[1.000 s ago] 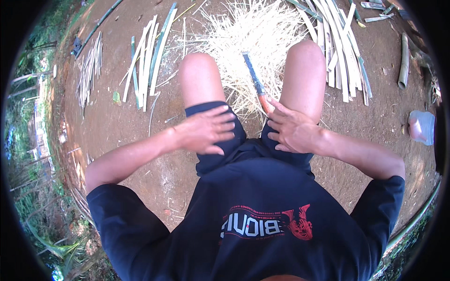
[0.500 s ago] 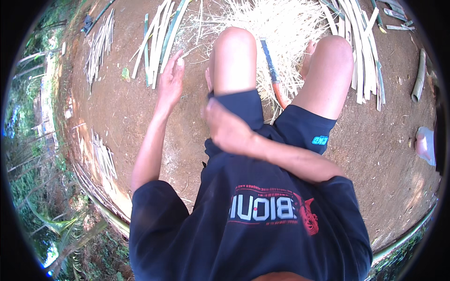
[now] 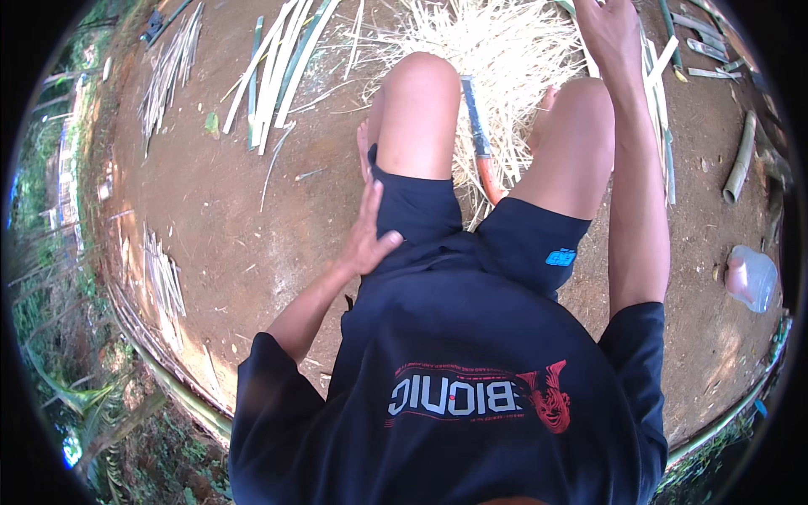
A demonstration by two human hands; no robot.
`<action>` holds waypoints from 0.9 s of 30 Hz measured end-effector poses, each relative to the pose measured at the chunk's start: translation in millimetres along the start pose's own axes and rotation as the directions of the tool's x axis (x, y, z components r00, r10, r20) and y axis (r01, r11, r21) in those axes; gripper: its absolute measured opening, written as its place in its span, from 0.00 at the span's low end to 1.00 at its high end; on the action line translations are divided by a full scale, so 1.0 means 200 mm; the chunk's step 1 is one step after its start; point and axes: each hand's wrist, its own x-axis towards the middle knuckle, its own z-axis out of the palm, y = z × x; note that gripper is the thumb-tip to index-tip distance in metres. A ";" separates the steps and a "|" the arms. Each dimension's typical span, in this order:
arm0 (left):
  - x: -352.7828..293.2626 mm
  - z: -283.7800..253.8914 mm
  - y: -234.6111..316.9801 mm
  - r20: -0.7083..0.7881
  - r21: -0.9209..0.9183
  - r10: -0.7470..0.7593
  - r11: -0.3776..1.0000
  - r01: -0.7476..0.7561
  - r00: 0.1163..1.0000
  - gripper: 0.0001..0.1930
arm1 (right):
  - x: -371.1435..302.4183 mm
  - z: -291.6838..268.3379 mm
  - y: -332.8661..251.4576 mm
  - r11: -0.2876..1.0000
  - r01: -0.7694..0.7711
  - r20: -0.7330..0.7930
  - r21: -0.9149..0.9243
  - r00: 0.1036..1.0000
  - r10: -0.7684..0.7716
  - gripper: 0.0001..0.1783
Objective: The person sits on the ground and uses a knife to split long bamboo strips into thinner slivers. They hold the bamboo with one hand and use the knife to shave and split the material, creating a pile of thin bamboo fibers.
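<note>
My left hand (image 3: 370,231) rests against the side of my left thigh, on the dark shorts, with its fingers stretched out and nothing in them. Stretched far forward past my right knee, my right hand (image 3: 610,34) is over the pale split bamboo strips (image 3: 653,88) on the right. Its fingertips are at the upper picture edge, so their grip does not show. Between my legs lies a long knife (image 3: 477,122) with a dark blade and an orange-red handle, on a heap of pale bamboo shavings (image 3: 513,50).
Bamboo strips (image 3: 278,71) lie front left, and a bundle of thin sticks (image 3: 172,71) farther left. To the right are a bamboo tube (image 3: 741,157), short cut pieces (image 3: 707,46) and a translucent plastic container (image 3: 752,279). The ground is brown earth.
My left hand has come back from the front left to my thigh. My right hand has swung from across my lap out to the strips at the front right.
</note>
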 end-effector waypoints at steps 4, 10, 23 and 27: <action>0.29 0.06 -0.37 0.609 -0.577 -0.585 0.137 0.805 0.536 0.44 | -0.21 -0.17 0.19 0.991 -0.126 0.044 -0.052 0.991 0.128 0.25; 0.51 -0.21 0.15 0.232 -0.951 -0.484 0.069 0.301 0.844 0.43 | -0.42 -0.25 0.20 0.960 0.203 0.127 -0.194 0.975 -0.180 0.10; 0.76 -0.10 0.53 -0.149 0.538 0.279 0.828 -0.158 0.949 0.22 | -0.59 -0.29 0.21 0.965 0.097 -0.009 -0.244 0.995 -0.102 0.09; 0.78 -0.13 0.44 -0.137 0.519 0.349 0.822 -0.233 0.927 0.21 | -0.68 -0.31 0.25 0.954 0.151 -0.066 -0.257 0.983 -0.173 0.08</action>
